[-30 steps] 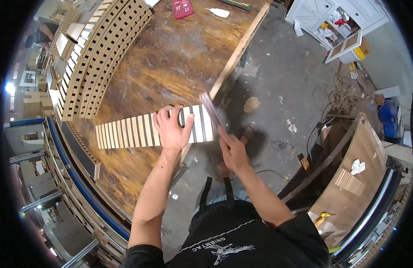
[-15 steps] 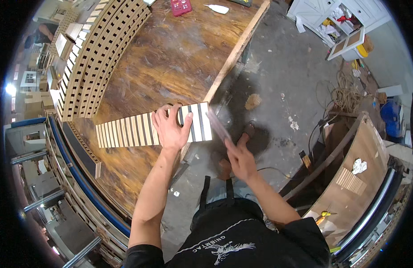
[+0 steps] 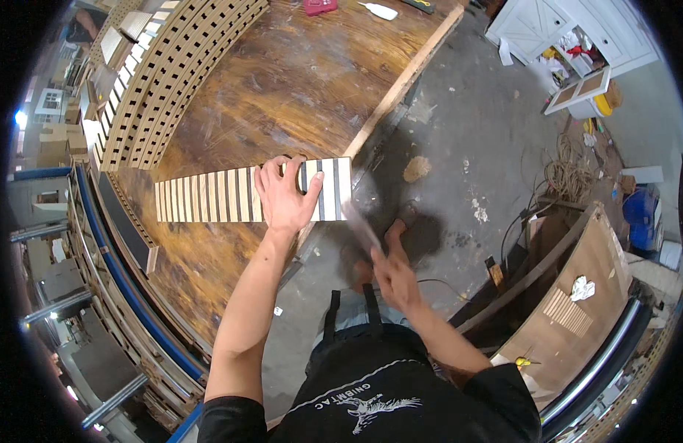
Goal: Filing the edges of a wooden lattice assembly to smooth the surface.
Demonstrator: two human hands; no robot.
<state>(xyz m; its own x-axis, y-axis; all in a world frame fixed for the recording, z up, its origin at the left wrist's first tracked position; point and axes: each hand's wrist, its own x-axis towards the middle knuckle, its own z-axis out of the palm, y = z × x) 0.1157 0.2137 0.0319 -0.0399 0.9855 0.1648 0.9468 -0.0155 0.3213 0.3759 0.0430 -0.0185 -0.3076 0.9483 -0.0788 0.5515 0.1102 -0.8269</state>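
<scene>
— Where to look for the striped wooden board [image 3: 216,196]?
— Flat on the brown desk [image 3: 297,88], with the right end poking past the edge.
— And doing what with the left grip [image 3: 286,210]?
— Resting on top, with fingers spread.
— With the right grip [image 3: 395,277]?
— Squeezing a long, blurry tool [image 3: 362,227] beside that right end. Too smeary to tell if touching.

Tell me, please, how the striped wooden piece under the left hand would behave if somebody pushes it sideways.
The striped wooden piece would probably stay stiff, as its outline looks straight. It seems more apt to slide than roll, lying flat on the table. Its near right corner juts past the edge, so pushing it much farther out might make it tip.
</scene>
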